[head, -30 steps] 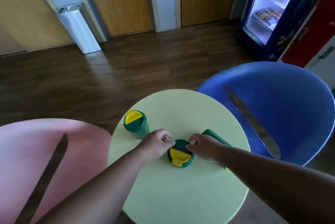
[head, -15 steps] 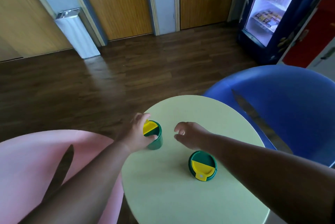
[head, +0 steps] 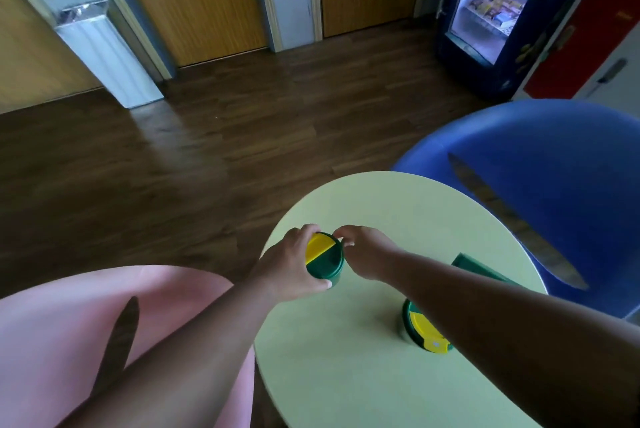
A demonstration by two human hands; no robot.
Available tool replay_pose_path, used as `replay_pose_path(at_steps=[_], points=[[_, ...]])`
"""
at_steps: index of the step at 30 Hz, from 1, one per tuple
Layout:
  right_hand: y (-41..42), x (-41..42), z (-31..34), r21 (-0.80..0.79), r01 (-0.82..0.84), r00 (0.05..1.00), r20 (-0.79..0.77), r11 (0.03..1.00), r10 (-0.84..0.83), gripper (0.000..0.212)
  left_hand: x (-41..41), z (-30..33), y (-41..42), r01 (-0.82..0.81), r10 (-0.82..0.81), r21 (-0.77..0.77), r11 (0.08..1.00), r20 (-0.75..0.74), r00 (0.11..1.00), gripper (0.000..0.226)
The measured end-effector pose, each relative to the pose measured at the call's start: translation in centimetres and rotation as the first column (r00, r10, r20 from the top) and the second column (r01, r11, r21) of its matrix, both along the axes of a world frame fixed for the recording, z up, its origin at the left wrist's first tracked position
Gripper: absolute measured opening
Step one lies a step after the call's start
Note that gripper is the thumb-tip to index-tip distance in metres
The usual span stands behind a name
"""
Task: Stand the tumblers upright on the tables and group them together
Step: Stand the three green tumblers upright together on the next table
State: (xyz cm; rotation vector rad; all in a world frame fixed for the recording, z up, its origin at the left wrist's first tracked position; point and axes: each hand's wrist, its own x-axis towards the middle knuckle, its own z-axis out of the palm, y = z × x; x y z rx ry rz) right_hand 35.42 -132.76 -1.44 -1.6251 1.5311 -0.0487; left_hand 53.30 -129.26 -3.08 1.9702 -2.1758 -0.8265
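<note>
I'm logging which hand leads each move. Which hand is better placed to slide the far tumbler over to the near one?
Left. The left hand already wraps the far tumbler; the right hand only touches its rim, its forearm crossing over the near tumbler.

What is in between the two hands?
In the head view, a green tumbler with a yellow lid sits between the left hand and the right hand, upright on the round table.
</note>
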Motion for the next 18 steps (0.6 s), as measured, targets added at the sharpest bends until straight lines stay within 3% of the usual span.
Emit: replay_pose_path(at_steps=[7, 18], points=[[1.1, -5.8, 0.8, -0.042, 0.046, 0.997, -0.063, 0.998, -0.048, 0.061, -5.0, 0.4, -0.7, 0.101, -0.099, 0.061, 0.993, -0.031, 0.995, 0.094], [2.2, -10.7, 1.2, -0.023, -0.056, 0.995, -0.086, 0.998, 0.054, 0.06, -10.1, 0.5, 0.1, 0.12, -0.124, 0.111, 0.987, 0.028, 0.992, 0.093]])
